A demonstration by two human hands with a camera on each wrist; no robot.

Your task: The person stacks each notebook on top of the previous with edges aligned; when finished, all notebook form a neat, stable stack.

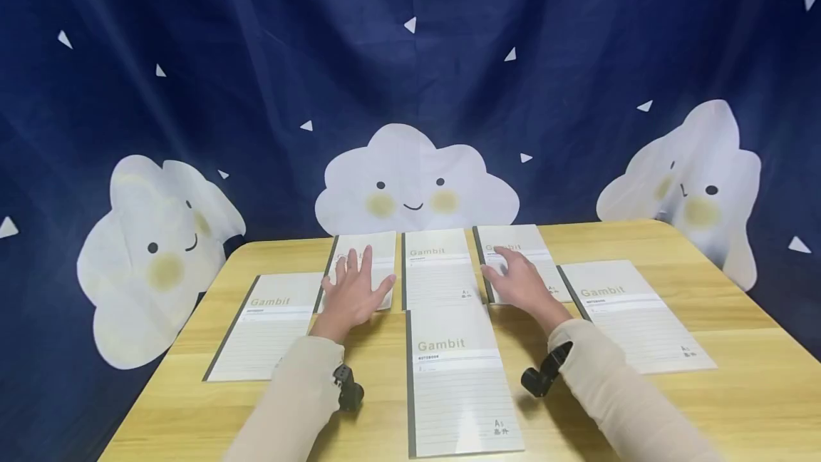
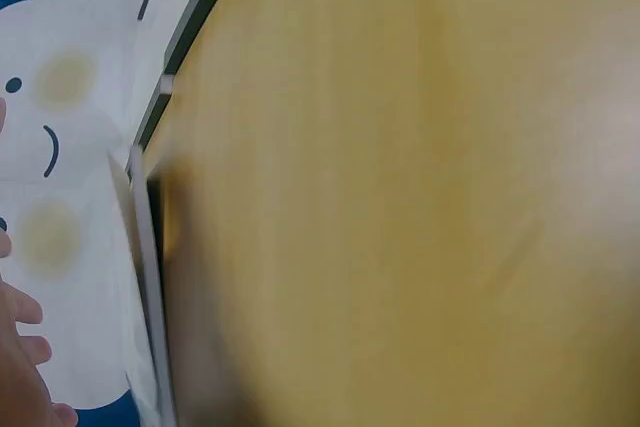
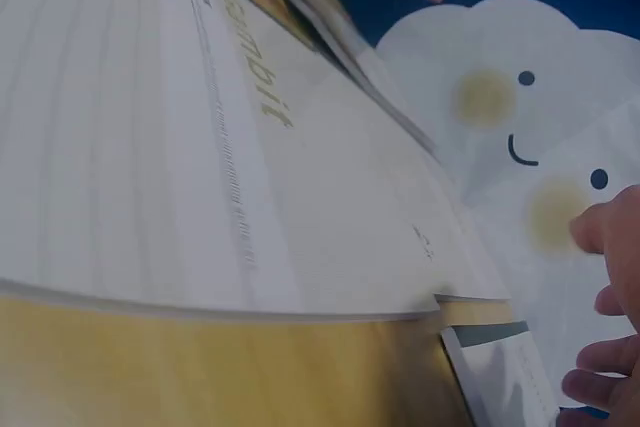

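Observation:
My left hand (image 1: 351, 294) hovers over the back left notebook (image 1: 380, 247), its fingers spread and nothing held. The back right notebook (image 1: 544, 262) lies under my right hand (image 1: 524, 285), whose fingers are loosely bent and hold nothing. Between them is the back middle notebook (image 1: 439, 276), with the front notebook (image 1: 457, 391) just below it. All have pale covers marked "Gambit" and dark spines. In the left wrist view, part of my left hand (image 2: 25, 357) shows at the edge. The right wrist view catches my right hand (image 3: 618, 292) beside the large front notebook (image 3: 330, 187).
Two more notebooks flank the rows, a left notebook (image 1: 272, 330) partly behind my sleeve and a right notebook (image 1: 635, 319). They lie on a wood-grain table (image 1: 737, 326). A dark blue curtain (image 1: 449, 77) with smiling clouds hangs behind its far edge.

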